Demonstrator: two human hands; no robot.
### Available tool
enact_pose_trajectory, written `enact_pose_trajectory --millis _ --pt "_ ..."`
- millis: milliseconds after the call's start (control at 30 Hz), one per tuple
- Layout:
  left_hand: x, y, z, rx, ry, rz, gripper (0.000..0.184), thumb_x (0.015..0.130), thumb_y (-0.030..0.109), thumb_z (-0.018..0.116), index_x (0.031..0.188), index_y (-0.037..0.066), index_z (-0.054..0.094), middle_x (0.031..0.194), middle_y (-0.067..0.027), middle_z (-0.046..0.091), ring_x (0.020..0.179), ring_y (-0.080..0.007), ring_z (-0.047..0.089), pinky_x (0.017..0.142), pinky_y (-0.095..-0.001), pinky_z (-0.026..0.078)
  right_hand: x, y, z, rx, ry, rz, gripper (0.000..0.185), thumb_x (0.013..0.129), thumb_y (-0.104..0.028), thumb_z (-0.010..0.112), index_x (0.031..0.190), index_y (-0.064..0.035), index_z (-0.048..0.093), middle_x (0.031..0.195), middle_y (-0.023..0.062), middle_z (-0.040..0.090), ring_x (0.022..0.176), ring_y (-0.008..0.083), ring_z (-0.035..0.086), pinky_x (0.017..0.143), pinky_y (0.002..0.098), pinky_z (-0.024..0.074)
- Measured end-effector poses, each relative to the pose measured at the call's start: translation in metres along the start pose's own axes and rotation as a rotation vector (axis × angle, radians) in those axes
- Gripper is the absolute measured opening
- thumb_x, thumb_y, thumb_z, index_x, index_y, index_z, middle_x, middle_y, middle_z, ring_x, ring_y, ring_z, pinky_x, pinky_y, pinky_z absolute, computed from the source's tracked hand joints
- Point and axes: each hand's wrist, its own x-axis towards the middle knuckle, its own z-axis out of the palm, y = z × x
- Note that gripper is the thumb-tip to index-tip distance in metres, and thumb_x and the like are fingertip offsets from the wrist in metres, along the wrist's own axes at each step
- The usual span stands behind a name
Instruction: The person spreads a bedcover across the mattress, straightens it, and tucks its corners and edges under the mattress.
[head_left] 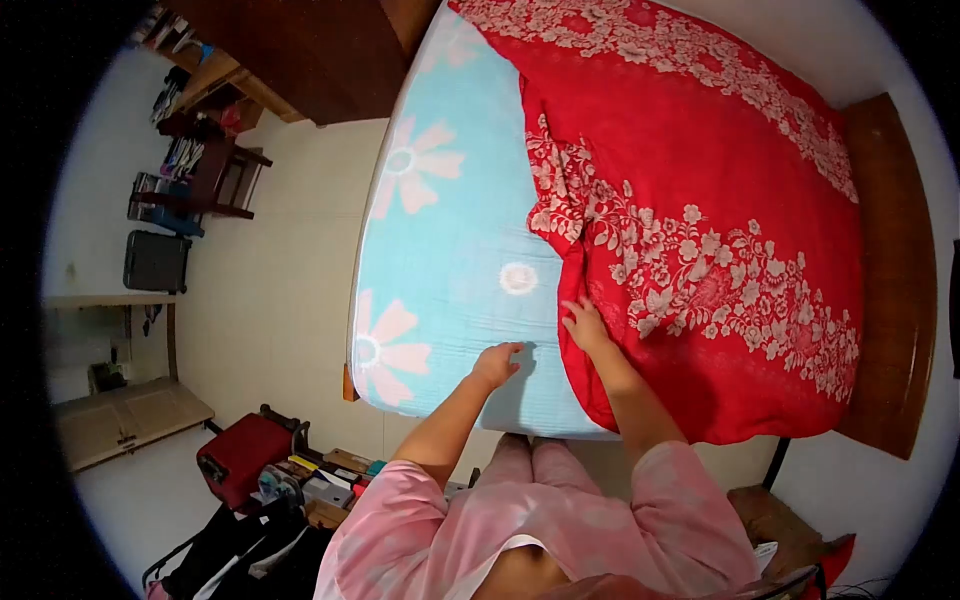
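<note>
A red quilt (690, 150) with cream flower bands covers the right part of the bed, its near-left edge folded and bunched. My right hand (587, 326) lies on that edge, fingers apart and touching the cloth. The light-blue sheet (455, 255), printed with large pale flowers, is exposed on the left. Just above or on this sheet is my left hand (498, 365), left of the quilt edge, thumb and fingers slightly apart and nothing visible in it.
A wooden headboard (895, 280) stands at the right and a dark wooden cabinet (310, 55) at the top left. On the left are a chair (215, 180) and a dark suitcase (156, 261). A red suitcase (248, 458) and boxes lie at the lower left.
</note>
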Motion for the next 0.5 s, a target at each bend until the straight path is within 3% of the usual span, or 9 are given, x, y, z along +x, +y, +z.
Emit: enact_pose_trajectory --millis 33,133,267,300,400,433,500 --pt "-0.004 -0.001 -0.001 -0.012 0.005 0.006 0.039 0.075 0.016 0.065 0.112 0.008 0.054 0.113 -0.0109 0.057 0.102 -0.0289 0.054 0.088 -0.0374 0.044 0.016 0.005 0.009 -0.014 0.02 0.056 0.042 0.08 -0.023 0.059 0.121 -0.0188 0.052 0.136 0.0287 0.025 0.122 0.0427 0.033 0.1 0.0406 0.0327" --pt "-0.015 -0.011 -0.002 -0.045 0.043 -0.004 0.038 0.075 0.015 0.064 0.112 0.009 0.055 0.111 -0.011 0.058 0.1 -0.0299 0.055 0.086 -0.0375 0.044 0.049 0.023 0.035 -0.077 0.003 0.173 0.042 0.079 -0.025 0.061 0.12 -0.0189 0.053 0.138 0.0298 0.019 0.123 0.044 0.031 0.101 0.0415 0.0321" --pt "-0.017 -0.027 -0.004 -0.086 0.064 -0.028 0.037 0.076 0.015 0.063 0.111 0.009 0.055 0.109 -0.0115 0.059 0.098 -0.03 0.056 0.085 -0.0377 0.045 0.072 0.048 0.057 0.124 -0.068 0.174 0.036 0.076 -0.014 0.057 0.112 -0.0165 0.06 0.126 0.0224 0.045 0.115 0.0337 0.045 0.096 0.0363 0.0369" --pt "-0.014 -0.03 -0.003 -0.091 0.067 -0.032 0.038 0.076 0.015 0.063 0.112 0.008 0.054 0.11 -0.0119 0.058 0.099 -0.0298 0.056 0.085 -0.0375 0.045 0.067 0.033 0.047 0.172 0.047 0.113 0.032 0.073 -0.003 0.052 0.101 -0.012 0.064 0.104 0.0178 0.06 0.1 0.027 0.057 0.088 0.033 0.0427" --pt "0.003 -0.028 -0.002 -0.156 0.094 -0.036 0.043 0.078 0.019 0.063 0.117 0.008 0.049 0.112 -0.0132 0.057 0.101 -0.0289 0.055 0.085 -0.037 0.045 0.043 -0.009 0.003 0.366 0.014 0.105 0.028 0.07 0.004 0.048 0.09 -0.0083 0.064 0.09 0.0149 0.063 0.086 0.024 0.061 0.077 0.0319 0.0455" --pt "0.013 -0.021 -0.004 -0.21 0.111 -0.035 0.046 0.079 0.021 0.062 0.121 0.008 0.046 0.113 -0.0137 0.057 0.101 -0.0285 0.055 0.086 -0.0369 0.044 0.035 -0.013 0.001 0.417 0.067 0.09 0.02 0.069 0.007 0.044 0.077 -0.0041 0.059 0.075 0.0104 0.062 0.071 0.0187 0.058 0.067 0.0283 0.0435" --pt "0.036 -0.005 0.0 -0.441 0.178 -0.078 0.054 0.081 0.026 0.062 0.127 0.008 0.039 0.114 -0.0138 0.056 0.102 -0.0276 0.055 0.086 -0.0366 0.044 0.019 -0.013 -0.004 0.617 0.024 0.101 0.017 0.068 0.008 0.043 0.072 -0.0036 0.055 0.068 0.0053 0.055 0.067 0.0145 0.053 0.064 0.026 0.0407"
